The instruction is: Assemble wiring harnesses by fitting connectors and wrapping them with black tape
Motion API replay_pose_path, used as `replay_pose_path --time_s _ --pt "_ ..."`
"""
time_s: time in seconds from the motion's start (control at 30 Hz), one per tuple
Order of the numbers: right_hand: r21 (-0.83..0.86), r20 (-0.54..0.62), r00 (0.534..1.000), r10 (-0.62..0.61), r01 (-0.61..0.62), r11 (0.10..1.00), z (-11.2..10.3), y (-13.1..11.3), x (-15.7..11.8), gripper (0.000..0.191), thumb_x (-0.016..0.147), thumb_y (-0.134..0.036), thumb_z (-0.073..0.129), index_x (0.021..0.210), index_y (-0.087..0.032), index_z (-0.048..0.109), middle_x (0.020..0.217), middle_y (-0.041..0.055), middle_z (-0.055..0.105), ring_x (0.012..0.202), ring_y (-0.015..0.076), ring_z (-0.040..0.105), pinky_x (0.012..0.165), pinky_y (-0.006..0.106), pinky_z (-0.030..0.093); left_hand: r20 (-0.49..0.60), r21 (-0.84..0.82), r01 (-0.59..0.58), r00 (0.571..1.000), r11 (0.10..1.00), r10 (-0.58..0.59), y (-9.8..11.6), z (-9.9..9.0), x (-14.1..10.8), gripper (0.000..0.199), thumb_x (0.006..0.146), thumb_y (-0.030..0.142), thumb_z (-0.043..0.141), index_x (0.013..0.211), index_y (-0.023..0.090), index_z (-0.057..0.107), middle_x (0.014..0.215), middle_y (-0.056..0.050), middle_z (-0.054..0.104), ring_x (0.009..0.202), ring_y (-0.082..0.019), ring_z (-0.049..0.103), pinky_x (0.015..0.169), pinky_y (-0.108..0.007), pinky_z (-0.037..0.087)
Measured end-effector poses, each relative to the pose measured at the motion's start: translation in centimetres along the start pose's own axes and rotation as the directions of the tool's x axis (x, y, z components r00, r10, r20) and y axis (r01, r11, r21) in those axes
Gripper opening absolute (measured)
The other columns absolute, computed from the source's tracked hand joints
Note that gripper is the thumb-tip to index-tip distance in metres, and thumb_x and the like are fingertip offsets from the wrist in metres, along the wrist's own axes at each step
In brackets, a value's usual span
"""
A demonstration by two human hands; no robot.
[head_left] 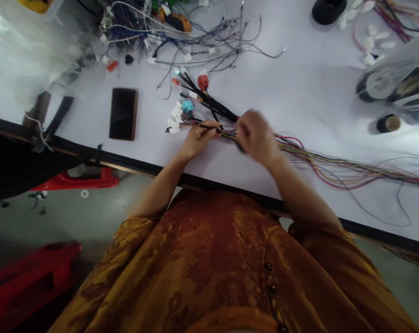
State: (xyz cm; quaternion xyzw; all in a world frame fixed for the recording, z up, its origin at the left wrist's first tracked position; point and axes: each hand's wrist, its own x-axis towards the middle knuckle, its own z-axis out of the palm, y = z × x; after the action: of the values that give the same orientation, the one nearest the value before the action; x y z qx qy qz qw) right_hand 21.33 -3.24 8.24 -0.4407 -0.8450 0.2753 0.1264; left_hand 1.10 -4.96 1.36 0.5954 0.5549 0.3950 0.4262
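A wire harness (337, 165) lies along the table, its loose coloured wires running off to the right. Its left end splits into black-wrapped branches (220, 107) with a red connector (203, 82), a light blue connector (187, 106) and several white connectors (175, 121). My left hand (198, 138) is closed, pinching the lower branch of the harness between thumb and fingers. Just right of it, my right hand (256, 136) is curled over the wires and blurred by motion. A dark piece shows below its fingers; what they hold is hidden.
A phone (123, 114) lies left of the harness. Behind are loose grey wires (226, 44), an orange-handled tool (176, 21) and a plastic bag (39, 51). Tape rolls in clear wrap (403, 85) and a small dark roll (389, 123) stand right. The table's dark edge (223, 181) runs before me.
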Motion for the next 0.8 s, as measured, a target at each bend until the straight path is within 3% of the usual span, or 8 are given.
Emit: replay_pose_path --time_s 0.03,0.13,0.23,0.37,0.5,0.67,0.77,0.8 --pt "-0.056 -0.155 0.982 0.107 -0.117 0.992 -1.4 2.6 1.1 0.031 0.104 -0.036 0.036 0.099 -0.018 0.062 0.113 0.0171 0.063 0.118 0.0313 0.057 0.104 0.053 0.045 0.028 -0.001 -0.04 0.999 0.999 0.04 0.0 -0.3 -0.1 0.014 0.094 0.026 0.059 0.099 0.016 0.068 0.109 -0.01 0.074 0.096 -0.016 0.073 0.087 -0.031 0.06" --pt "-0.15 -0.329 0.903 0.275 -0.337 0.929 -3.9 9.1 3.5 0.05 0.104 -0.054 0.035 0.097 -0.013 0.064 0.108 0.0201 0.061 0.115 0.0291 0.057 0.094 0.048 0.045 0.024 0.04 -0.051 0.998 0.998 0.051 -0.1 -0.6 0.0 0.011 0.09 0.023 0.062 0.093 0.016 0.07 0.102 -0.009 0.075 0.095 -0.016 0.073 0.088 -0.031 0.061" --pt "-0.236 -0.397 0.877 0.27 -0.381 0.894 -3.0 9.7 3.3 0.048 0.098 -0.054 0.053 0.112 -0.01 0.064 0.125 0.0246 0.057 0.122 0.0337 0.051 0.101 0.053 0.039 0.002 0.052 0.02 1.0 0.998 -0.021 0.3 -0.7 0.3 0.009 0.086 0.023 0.066 0.085 0.015 0.07 0.094 -0.008 0.075 0.084 -0.016 0.073 0.081 -0.029 0.062" --pt "-0.264 -0.112 0.993 0.041 -0.069 0.962 1.2 3.4 0.6 0.058 0.092 -0.045 0.066 0.138 -0.013 0.053 0.14 0.0211 0.053 0.128 0.0358 0.048 0.108 0.053 0.037 0.024 0.016 0.079 0.997 0.997 -0.08 1.9 -1.0 0.5 0.015 0.084 0.029 0.072 0.08 0.016 0.068 0.078 -0.004 0.074 0.065 -0.014 0.071 0.067 -0.026 0.062" --pt "-0.22 -0.07 0.992 0.101 -0.115 0.969 3.3 -1.1 -0.3 0.053 0.095 -0.028 0.059 0.144 -0.013 0.049 0.141 0.0217 0.055 0.125 0.0351 0.053 0.105 0.048 0.041 -0.052 0.069 0.07 0.996 0.995 -0.066 4.3 -1.0 0.7 0.024 0.089 0.039 0.069 0.079 0.018 0.064 0.06 0.0 0.067 0.056 -0.013 0.067 0.057 -0.023 0.058" --pt "0.18 0.079 0.975 0.209 -0.22 0.959 1.1 0.0 1.1 0.019 0.099 -0.029 0.047 0.1 -0.018 0.063 0.095 0.0093 0.071 0.087 0.0228 0.067 0.078 0.034 0.051 -0.194 0.187 -0.083 0.974 0.979 0.12 8.9 -1.6 0.4 0.02 0.094 0.04 0.065 0.095 0.021 0.06 0.072 0.0 0.068 0.065 -0.013 0.069 0.061 -0.025 0.055" --pt "0.523 0.286 0.928 0.24 -0.361 0.772 0.1 1.6 2.1 0.013 0.097 -0.032 0.051 0.093 -0.021 0.054 0.081 0.0038 0.069 0.063 0.0167 0.065 0.059 0.029 0.05 -0.286 0.33 -0.221 0.903 0.918 0.32 10.8 -2.6 -1.5 0.02 0.097 0.038 0.062 0.111 0.024 0.057 0.098 -0.004 0.071 0.086 -0.015 0.071 0.076 -0.029 0.057" --pt "0.574 0.35 0.904 0.244 -0.413 0.707 0.1 2.0 2.4 0.011 0.096 -0.031 0.052 0.092 -0.022 0.052 0.078 0.0026 0.068 0.058 0.016 0.063 0.055 0.028 0.049 -0.246 0.4 -0.232 0.905 0.887 0.348 10.9 -2.8 -2.4 0.017 0.1 0.038 0.057 0.111 0.024 0.058 0.103 -0.006 0.071 0.092 -0.016 0.071 0.082 -0.031 0.057"
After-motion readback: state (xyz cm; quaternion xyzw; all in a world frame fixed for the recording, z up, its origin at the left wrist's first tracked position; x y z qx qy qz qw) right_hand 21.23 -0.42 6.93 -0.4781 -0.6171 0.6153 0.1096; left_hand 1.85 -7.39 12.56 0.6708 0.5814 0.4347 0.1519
